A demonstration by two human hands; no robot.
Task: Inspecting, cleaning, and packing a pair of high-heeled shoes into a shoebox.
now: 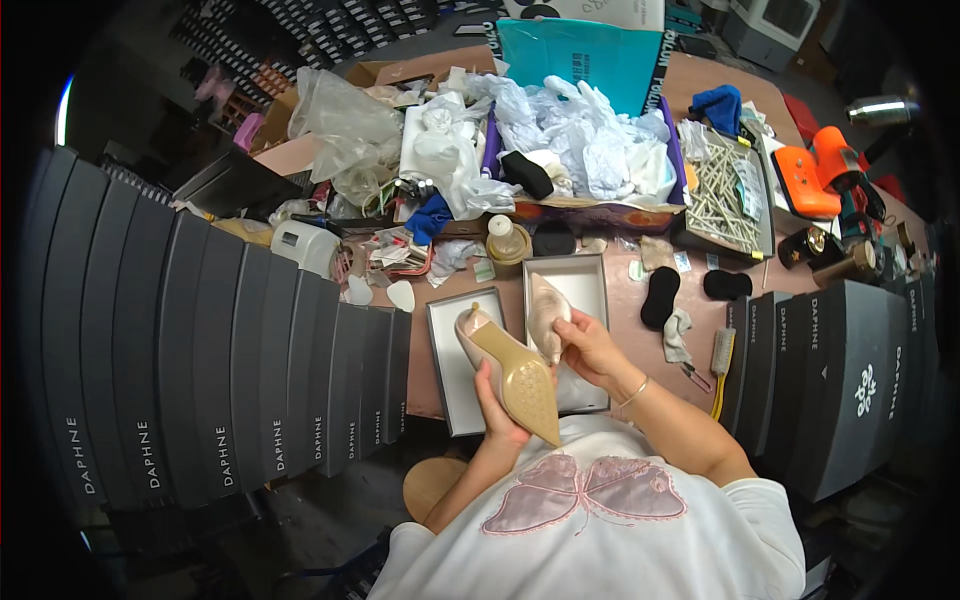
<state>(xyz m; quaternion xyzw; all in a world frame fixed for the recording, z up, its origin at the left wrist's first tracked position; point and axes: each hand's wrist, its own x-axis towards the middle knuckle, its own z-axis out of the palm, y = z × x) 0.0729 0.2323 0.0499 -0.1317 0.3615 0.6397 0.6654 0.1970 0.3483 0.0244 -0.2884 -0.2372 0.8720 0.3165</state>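
Beige heeled shoe [519, 380] held sole-up over the worktable [628, 352]

The left hand [499, 408] has its fingers curled round the shoe's side. The right hand [592, 350] pinches a pale, pointed piece [546, 310], fingers nearly closed. Close by lie two white-lined trays [443, 350]; dark boxes [190, 350] flank the person.

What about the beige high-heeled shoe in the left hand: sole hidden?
No, the left hand holds the shoe with its tan sole facing the camera.
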